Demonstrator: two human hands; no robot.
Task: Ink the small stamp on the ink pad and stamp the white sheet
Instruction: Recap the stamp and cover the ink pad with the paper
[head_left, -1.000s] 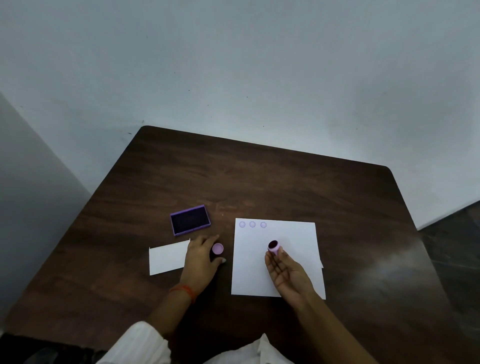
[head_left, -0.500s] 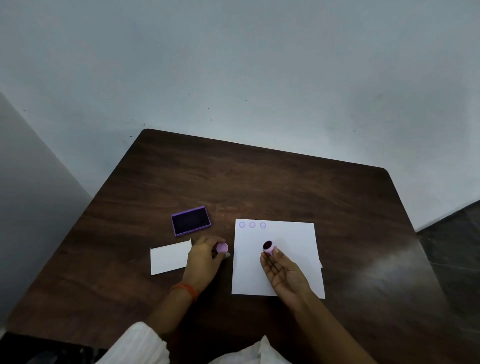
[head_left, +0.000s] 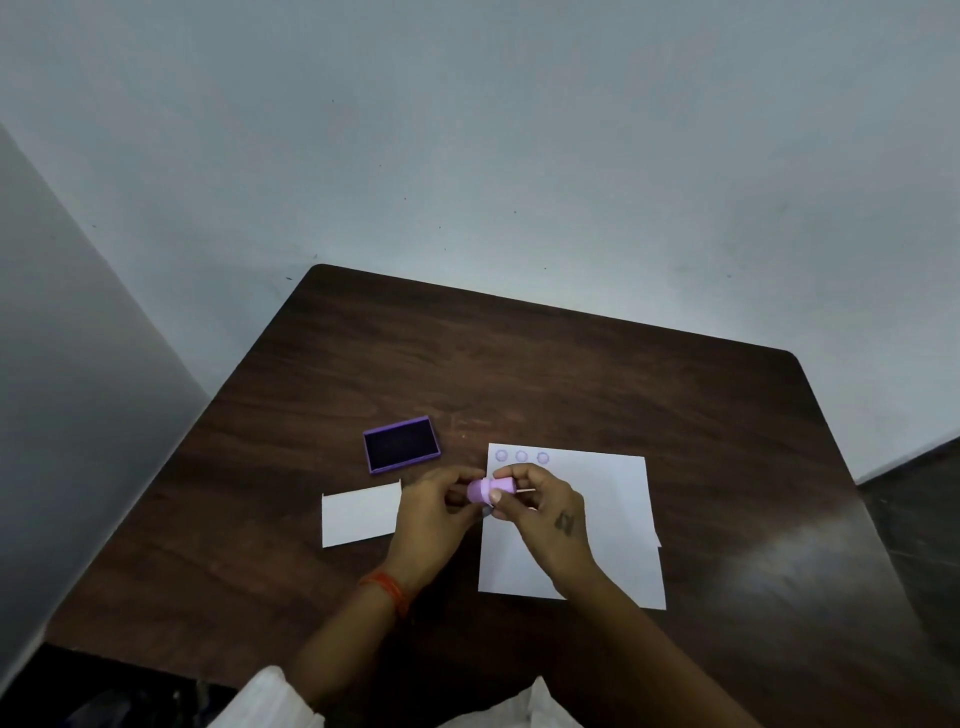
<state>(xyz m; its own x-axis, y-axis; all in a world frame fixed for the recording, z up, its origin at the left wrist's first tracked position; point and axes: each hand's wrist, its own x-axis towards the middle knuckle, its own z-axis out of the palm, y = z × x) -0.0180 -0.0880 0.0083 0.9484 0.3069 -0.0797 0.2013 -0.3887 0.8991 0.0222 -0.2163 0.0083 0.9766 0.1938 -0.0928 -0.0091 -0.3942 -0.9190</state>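
Observation:
The small purple stamp (head_left: 492, 488) lies sideways in the air between both hands, over the left edge of the white sheet (head_left: 613, 499). My right hand (head_left: 550, 514) pinches the stamp's body. My left hand (head_left: 436, 514) grips its rounder pink cap end (head_left: 475, 491), which is pressed against the body. The stamp's face is hidden. Three round purple prints (head_left: 521, 456) sit in a row at the sheet's top left corner. The purple ink pad (head_left: 401, 444) lies open on the table, up and left of my hands.
A small white card (head_left: 361, 512) lies left of my left hand. The dark wooden table (head_left: 571, 374) stands against a pale wall, and its right edge drops to a dark floor.
My hands were apart, the left holding the cap by the sheet's edge and the right holding the stamp face up. They have come together and the two purple pieces now meet.

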